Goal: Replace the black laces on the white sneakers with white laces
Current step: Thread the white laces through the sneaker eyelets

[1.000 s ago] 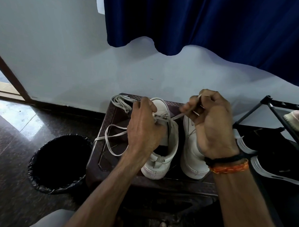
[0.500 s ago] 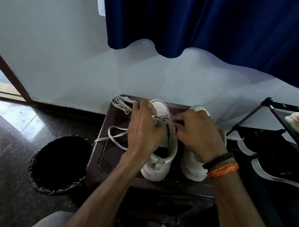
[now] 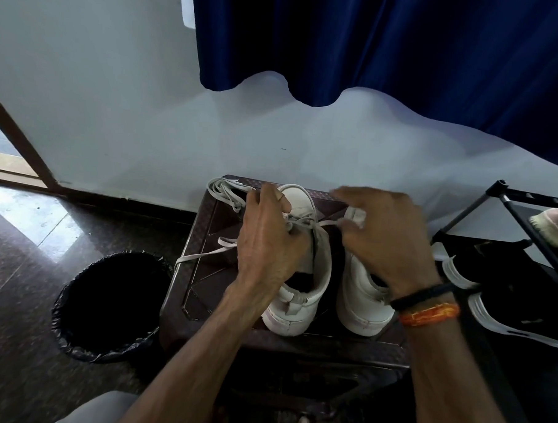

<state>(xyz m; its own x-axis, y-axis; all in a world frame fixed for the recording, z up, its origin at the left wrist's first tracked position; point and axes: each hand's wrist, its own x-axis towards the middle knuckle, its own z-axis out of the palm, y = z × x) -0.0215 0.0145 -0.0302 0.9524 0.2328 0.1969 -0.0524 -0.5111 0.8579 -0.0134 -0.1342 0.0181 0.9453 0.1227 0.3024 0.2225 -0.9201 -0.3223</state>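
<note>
Only the head view to go on here. We've got two white sneakers sitting side by side on a dark brown stool by the wall, heels toward us: the left sneaker (image 3: 303,276) and the right sneaker (image 3: 362,298), just beside each other.

Our left hand (image 3: 270,243) is on top of the left sneaker around the eyelets, fingers curled down on the white lace (image 3: 306,220) where it crosses the tongue. Loose ends of that lace trail off left across the stool (image 3: 204,291), one strand running to its left edge, and there's a bundle of lace (image 3: 224,189) lying at the stool's far left corner.

Our right hand (image 3: 385,235) is over the toe half of the right sneaker, a bit motion-blurred, thumb and fingers pinching the strand that stretches across from the left sneaker. The right wrist has a black band (image 3: 424,296) and an orange thread band (image 3: 429,315).

On the floor left of the stool is a bin with a black liner (image 3: 114,303). A black shoe rack (image 3: 533,222) stands on the right with dark shoes on it, and a blue curtain (image 3: 390,40) hangs above against the white wall.
</note>
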